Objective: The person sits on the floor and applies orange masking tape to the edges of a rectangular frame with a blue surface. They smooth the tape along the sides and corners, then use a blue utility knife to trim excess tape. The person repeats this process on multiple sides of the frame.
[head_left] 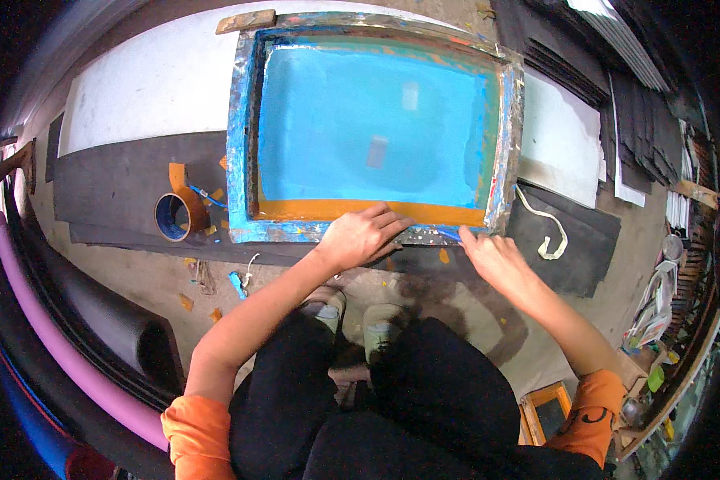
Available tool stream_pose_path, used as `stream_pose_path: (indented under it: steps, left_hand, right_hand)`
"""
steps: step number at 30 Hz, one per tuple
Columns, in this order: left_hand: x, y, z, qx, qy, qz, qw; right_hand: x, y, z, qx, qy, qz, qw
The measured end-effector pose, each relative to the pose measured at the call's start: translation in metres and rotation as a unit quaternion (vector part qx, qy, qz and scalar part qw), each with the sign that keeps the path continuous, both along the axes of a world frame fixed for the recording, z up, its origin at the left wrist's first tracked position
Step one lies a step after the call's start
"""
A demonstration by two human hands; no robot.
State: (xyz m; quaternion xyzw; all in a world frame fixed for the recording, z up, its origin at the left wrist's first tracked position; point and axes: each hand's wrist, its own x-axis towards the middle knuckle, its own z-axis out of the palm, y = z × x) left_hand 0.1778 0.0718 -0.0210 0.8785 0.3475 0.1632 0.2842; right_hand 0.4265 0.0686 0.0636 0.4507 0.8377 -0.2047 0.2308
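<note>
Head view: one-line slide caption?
Left hand presses the blue screen-printing frame; right hand pinches at its near edge.

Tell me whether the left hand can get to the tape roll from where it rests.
Probably yes. The left hand lies flat on the near edge of the screen-printing frame, and the tape roll sits on the dark mat just to its left, with only small tape scraps between.

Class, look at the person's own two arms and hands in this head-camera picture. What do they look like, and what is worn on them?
Both arms are bare from the upper arm down. Each shoulder has a short orange sleeve: the left sleeve is plain, and the right sleeve bears a dark printed mark. The left hand and right hand have no gloves; no rings, watch or bands can be made out.
</note>
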Motion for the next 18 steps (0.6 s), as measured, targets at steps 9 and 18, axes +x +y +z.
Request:
stream_pose_path:
  steps: [9, 18]
  left_hand:
    - [0.0007, -0.0001, -0.0013, 0.008, 0.005, -0.001, 1.0]
    - [0.0002, -0.0008, 0.0015, -0.001, 0.006, -0.003, 1.0]
  right_hand:
    - [0.0007, -0.0027, -0.0015, 0.045, 0.007, 0.017, 0.999]
    - [0.0037, -0.0061, -0.0064, 0.015, 0.013, -0.013, 1.0]
